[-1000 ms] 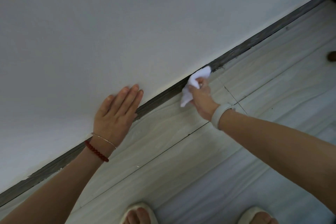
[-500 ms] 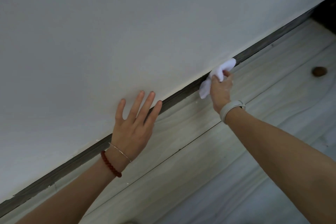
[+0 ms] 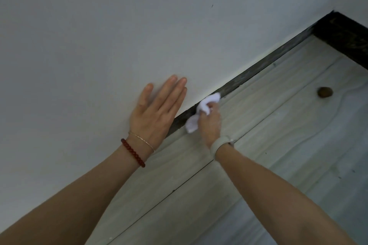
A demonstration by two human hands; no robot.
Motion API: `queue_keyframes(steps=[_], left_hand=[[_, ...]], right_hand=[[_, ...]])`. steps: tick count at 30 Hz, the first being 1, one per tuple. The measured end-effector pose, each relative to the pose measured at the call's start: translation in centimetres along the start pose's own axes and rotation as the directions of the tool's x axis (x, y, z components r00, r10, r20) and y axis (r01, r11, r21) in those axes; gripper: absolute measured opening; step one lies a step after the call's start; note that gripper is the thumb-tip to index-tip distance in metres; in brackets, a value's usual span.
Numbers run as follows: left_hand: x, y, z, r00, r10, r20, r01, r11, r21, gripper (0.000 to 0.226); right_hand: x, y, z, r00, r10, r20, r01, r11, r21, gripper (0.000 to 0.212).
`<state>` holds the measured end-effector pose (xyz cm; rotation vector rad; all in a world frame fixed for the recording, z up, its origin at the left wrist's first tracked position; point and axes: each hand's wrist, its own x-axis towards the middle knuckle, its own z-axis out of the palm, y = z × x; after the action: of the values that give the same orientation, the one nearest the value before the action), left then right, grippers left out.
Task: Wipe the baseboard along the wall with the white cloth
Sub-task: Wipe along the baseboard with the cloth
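**Baseboard wipe under way, corner ahead**

Baseboard (image 3: 258, 71) is the landmark: a dark strip running diagonally where the white wall (image 3: 99, 36) meets the pale wood-grain floor (image 3: 278, 145).

Nearest the camera, two bare forearms reach toward it. The left hand (image 3: 157, 113) lies flat on the wall just above the baseboard, fingers straight and together, holding nothing; a red bead bracelet (image 3: 133, 153) and a thin chain circle its wrist. The right hand (image 3: 210, 123), with a pale wristband (image 3: 221, 145), sits on the floor side of the baseboard, its fingers curled round the white cloth (image 3: 201, 112). The cloth is bunched, one end pressed against the baseboard's face and a loose tail hanging toward the floor. The two hands are close, with the cloth between them.

Further along, on the floor and well apart from the baseboard, sits a small brown round object (image 3: 325, 92); I cannot tell what it is. Beyond it the baseboard meets a second dark strip at a corner (image 3: 326, 24).

Risks, as I judge them: the bunched cloth touches only a narrow patch, so the top edge may be skipped; the loose tail could drag over the floor and pick up grit; and the corner is likely to be missed unless the cloth is pushed right into it.
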<state>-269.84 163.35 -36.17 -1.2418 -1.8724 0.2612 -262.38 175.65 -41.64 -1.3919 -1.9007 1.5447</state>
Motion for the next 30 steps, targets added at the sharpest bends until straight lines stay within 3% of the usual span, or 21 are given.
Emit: queue_keyframes(steps=[2, 4, 7, 9, 12, 15, 21, 24, 27, 30], left_hand=[[-0.2, 0.3, 0.6, 0.999, -0.015, -0.037, 0.016, 1.0, 0.021, 0.046], [-0.2, 0.3, 0.9, 0.998, -0.014, -0.06, 0.016, 0.999, 0.032, 0.046], [-0.2, 0.2, 1.1, 0.998, -0.013, -0.061, 0.015, 0.999, 0.045, 0.046], [-0.4, 0.2, 1.1, 0.999, 0.003, -0.048, 0.0, 0.998, 0.062, 0.046], [-0.3, 0.1, 1.1, 0.998, -0.001, -0.059, 0.005, 0.998, 0.063, 0.045], [-0.3, 0.2, 1.3, 0.997, -0.008, -0.078, 0.012, 0.998, 0.055, 0.045], [-0.2, 0.3, 1.2, 0.996, -0.032, -0.089, 0.035, 0.999, 0.027, 0.045], [-0.3, 0.5, 1.3, 0.996, -0.034, -0.089, 0.037, 0.999, 0.037, 0.045], [-0.3, 0.5, 1.4, 0.995, -0.027, -0.093, 0.031, 0.998, 0.047, 0.046], [-0.4, 0.4, 1.3, 0.996, -0.016, -0.083, 0.02, 0.998, 0.051, 0.046]], right_hand=[[3.4, -0.7, -1.8, 0.988, 0.032, -0.153, -0.017, 0.995, 0.097, 0.029], [4.6, -0.4, -2.1, 0.989, 0.028, -0.143, -0.006, 0.988, 0.156, 0.023], [1.6, 1.7, -0.3, 0.992, 0.022, 0.125, -0.038, 0.991, 0.127, 0.019], [-1.0, 2.7, 1.5, 0.937, 0.085, 0.338, -0.118, 0.99, 0.076, 0.026], [-2.4, 3.1, 3.3, 0.88, 0.112, 0.462, -0.135, 0.991, 0.016, 0.014], [-0.1, 3.0, 2.3, 0.902, 0.082, 0.423, -0.073, 0.997, -0.038, 0.014], [6.7, 0.8, -1.8, 0.971, 0.226, 0.082, -0.24, 0.929, 0.283, 0.023], [9.5, 0.1, -3.5, 0.965, 0.259, -0.05, -0.236, 0.931, 0.279, 0.043], [7.9, 0.2, -2.6, 0.977, 0.211, 0.031, -0.212, 0.956, 0.203, 0.047], [2.2, 1.2, -0.1, 0.942, 0.107, 0.319, -0.116, 0.993, 0.01, 0.028]])
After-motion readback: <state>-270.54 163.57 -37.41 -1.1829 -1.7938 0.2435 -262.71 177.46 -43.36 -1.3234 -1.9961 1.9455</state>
